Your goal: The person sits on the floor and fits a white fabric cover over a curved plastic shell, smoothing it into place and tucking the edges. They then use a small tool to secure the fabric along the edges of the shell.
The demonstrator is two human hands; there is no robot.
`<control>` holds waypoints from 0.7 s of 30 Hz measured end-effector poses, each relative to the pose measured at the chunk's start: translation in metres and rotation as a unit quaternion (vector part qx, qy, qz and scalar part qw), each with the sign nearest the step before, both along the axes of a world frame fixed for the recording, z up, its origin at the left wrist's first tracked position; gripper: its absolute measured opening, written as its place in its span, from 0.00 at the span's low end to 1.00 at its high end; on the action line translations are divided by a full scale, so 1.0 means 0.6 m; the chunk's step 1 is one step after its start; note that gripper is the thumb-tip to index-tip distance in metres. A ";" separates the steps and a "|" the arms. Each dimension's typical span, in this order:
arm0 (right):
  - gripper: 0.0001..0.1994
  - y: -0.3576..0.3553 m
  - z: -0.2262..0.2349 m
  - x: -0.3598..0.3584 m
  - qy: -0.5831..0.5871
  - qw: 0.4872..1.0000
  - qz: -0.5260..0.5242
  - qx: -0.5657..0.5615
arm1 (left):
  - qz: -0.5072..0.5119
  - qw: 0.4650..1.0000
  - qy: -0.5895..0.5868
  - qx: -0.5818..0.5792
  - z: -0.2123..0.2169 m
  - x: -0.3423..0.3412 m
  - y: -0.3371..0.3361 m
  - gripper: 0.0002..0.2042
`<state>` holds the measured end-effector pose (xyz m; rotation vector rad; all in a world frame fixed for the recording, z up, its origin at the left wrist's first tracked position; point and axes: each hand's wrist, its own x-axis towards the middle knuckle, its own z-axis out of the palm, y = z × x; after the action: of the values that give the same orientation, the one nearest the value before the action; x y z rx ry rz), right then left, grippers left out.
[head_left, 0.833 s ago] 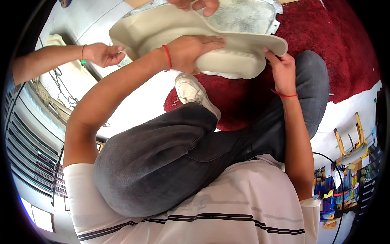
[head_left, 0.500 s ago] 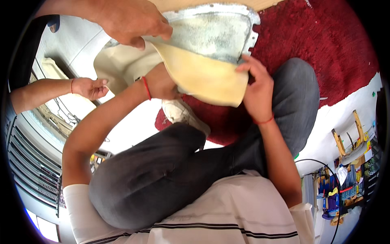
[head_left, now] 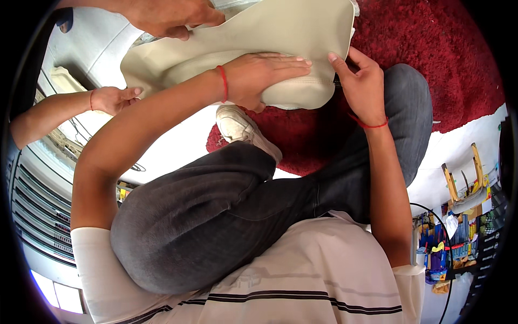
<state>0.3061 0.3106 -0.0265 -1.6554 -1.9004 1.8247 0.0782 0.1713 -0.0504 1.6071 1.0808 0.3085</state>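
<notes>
A beige leather-like cover with a stitched seam spreads over a grey metal panel, of which only a sliver shows at the top. My left hand lies flat on the cover near its front seam, fingers stretched to the right. At the right edge, my right hand pinches the cover between thumb and fingers. Another person's hand rests at the cover's far edge, upper left. That person's other hand is at the cover's left corner.
A shaggy red rug lies beneath and to the right. My bent knees and white shoe are close below the cover. Far right, a small wooden-framed item sits by cluttered goods. A black cable curves there.
The cover's lifted pale underside has folded down, so its beige face now hides most of the metal panel. My left hand came out from beneath onto the top; my right hand shifted right and up.
</notes>
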 end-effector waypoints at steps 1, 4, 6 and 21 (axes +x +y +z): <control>0.10 0.001 -0.002 0.003 -0.003 1.000 0.005 0.001 | -0.002 1.000 -0.002 0.002 0.000 0.005 0.004 0.55; 0.10 0.004 -0.007 0.009 -0.013 1.000 0.026 0.001 | -0.011 1.000 -0.003 0.005 0.003 0.016 0.012 0.56; 0.10 0.005 -0.001 0.002 -0.024 0.999 0.020 -0.006 | -0.013 1.000 -0.020 0.011 0.002 0.031 0.020 0.55; 0.14 0.006 -0.027 0.006 -0.028 0.999 0.020 0.023 | 0.044 0.995 0.074 0.043 0.023 0.017 -0.024 0.52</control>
<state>0.3096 0.3144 -0.0424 -1.6830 -1.9973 1.7516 0.0882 0.1571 -0.0365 1.6835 1.2682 0.3019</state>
